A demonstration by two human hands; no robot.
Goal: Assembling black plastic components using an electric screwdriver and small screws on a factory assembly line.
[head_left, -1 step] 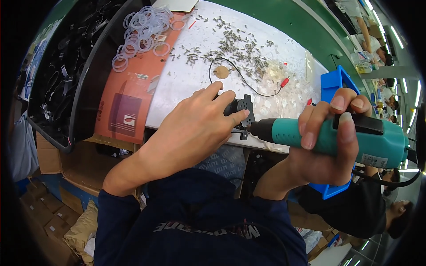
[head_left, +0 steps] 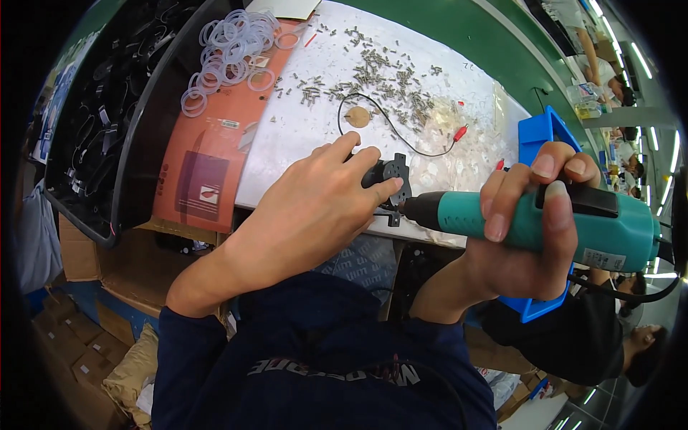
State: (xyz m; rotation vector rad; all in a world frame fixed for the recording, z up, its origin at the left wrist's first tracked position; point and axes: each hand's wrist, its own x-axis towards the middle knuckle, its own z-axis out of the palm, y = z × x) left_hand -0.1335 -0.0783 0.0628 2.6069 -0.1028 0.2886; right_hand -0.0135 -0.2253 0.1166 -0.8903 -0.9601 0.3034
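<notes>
My left hand [head_left: 322, 183] is closed on a small black plastic part [head_left: 395, 172] with a flat, holed plate, held at the near edge of the white table. My fingers hide much of the part. My right hand [head_left: 534, 215] grips a teal electric screwdriver [head_left: 462, 213] lying nearly level. Its black nose [head_left: 421, 210] points left and meets the part's lower side, or comes very close to it. The screwdriver's bit and any screw at its tip cannot be made out.
Many small metal screws [head_left: 387, 75] lie scattered over the white table [head_left: 287, 143], near a thin black lead with a red clip [head_left: 460, 133]. Clear rings [head_left: 233, 46] rest on an orange sheet [head_left: 201, 158]. A black bin [head_left: 136, 143] stands left, a blue bin [head_left: 534, 136] right.
</notes>
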